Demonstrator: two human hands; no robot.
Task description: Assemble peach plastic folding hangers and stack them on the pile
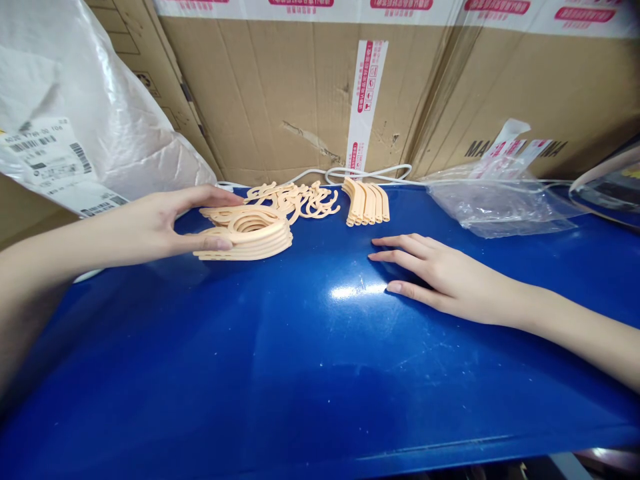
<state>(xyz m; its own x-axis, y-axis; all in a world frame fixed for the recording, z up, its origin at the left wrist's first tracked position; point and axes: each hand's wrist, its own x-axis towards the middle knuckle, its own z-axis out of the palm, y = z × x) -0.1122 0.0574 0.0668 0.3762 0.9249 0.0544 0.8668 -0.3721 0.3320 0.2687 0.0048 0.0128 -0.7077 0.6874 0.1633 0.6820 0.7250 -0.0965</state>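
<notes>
My left hand (165,223) grips a flat stack of peach-coloured curved plastic pieces (250,232) that rests on the glossy blue table (310,360), thumb under its near edge and fingers over its far edge. My right hand (430,270) lies flat on the blue surface to the right, fingers stretched out and slightly apart, holding nothing. Behind the stack lies a loose heap of peach hook-shaped pieces (300,198). To its right stands a neat row of peach pieces (367,202) set on edge.
Large cardboard boxes (310,93) with pink-printed tape form a wall behind the table. A white plastic bag with barcode labels (75,120) sits at the left. A crumpled clear plastic bag (500,200) lies at the back right, and a white cable (370,175) runs along the boxes.
</notes>
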